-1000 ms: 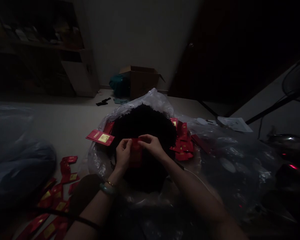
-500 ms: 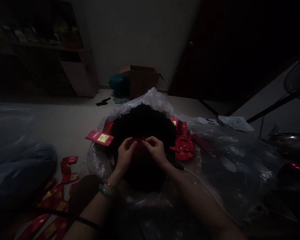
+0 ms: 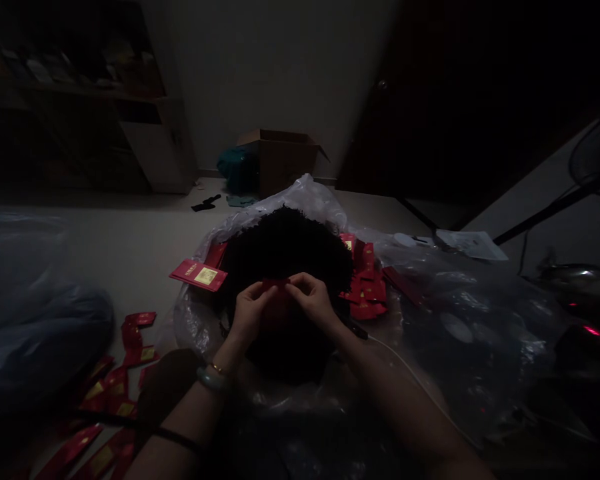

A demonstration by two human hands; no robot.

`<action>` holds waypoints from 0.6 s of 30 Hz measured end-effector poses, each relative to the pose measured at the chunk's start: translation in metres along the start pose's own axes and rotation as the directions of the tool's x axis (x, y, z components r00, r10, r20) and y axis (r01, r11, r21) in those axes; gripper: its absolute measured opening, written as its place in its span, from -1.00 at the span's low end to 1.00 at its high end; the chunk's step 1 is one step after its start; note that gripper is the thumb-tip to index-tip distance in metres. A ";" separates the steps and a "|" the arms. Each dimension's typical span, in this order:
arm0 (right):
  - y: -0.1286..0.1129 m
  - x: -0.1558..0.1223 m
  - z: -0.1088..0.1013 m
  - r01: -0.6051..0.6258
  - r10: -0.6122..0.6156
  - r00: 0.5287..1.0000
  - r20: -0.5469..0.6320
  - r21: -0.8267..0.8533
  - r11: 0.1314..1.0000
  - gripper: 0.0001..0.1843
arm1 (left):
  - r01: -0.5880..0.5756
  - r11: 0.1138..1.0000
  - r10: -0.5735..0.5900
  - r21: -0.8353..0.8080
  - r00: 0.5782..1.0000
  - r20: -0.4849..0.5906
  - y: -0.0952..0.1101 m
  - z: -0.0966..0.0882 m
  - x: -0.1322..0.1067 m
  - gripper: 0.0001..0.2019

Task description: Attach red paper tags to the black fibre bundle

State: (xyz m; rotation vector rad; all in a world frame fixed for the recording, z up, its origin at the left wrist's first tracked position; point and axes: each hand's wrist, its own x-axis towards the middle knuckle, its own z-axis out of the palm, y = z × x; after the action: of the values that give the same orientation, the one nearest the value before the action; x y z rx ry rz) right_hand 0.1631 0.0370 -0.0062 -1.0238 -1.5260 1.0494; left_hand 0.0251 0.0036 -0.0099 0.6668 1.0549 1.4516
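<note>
Between my two hands a red packet (image 3: 276, 303) is stretched, dim against the dark pile behind it. My left hand (image 3: 250, 307) pinches its upper left side, and my right hand (image 3: 311, 297) pinches its upper right side. Both sit just in front of a heap of black, shaggy material (image 3: 287, 240) in a clear plastic bag (image 3: 307, 190). To the left, a red packet with a yellow square label (image 3: 199, 274) rests on the bag's edge. More red packets (image 3: 367, 280) are heaped right of the black pile.
Several red packets (image 3: 117, 390) lie scattered on the floor at lower left. Clear plastic sheeting (image 3: 480, 320) spreads on the right, with a white cable (image 3: 410, 370) across it. An open cardboard box (image 3: 287, 163) and a teal bag (image 3: 237, 168) stand by the wall.
The red packet between my hands has tilted and shows more of its red face. My hands have barely shifted; the surroundings look the same.
</note>
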 end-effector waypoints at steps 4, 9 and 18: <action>0.000 0.001 0.002 -0.046 0.046 0.999 0.007 0.024 0.999 -0.79 | -0.009 0.993 0.001 -0.119 0.997 -0.074 0.000 0.002 0.002 -0.66; -0.006 0.003 0.004 -0.081 0.079 0.996 0.039 0.043 0.996 -0.72 | 0.000 0.998 -0.002 -0.059 0.999 -0.040 -0.001 0.001 0.000 -0.68; -0.010 0.007 -0.004 -0.143 0.141 0.987 0.074 0.010 0.990 -0.82 | 0.097 0.981 -0.098 -0.168 0.995 0.008 -0.002 -0.001 0.001 -0.71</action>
State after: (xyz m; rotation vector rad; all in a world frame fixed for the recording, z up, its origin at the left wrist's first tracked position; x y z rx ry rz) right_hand 0.1648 0.0414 0.0061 -1.1068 -1.5189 1.2081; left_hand 0.0250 0.0046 -0.0125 0.4879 0.9404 1.4368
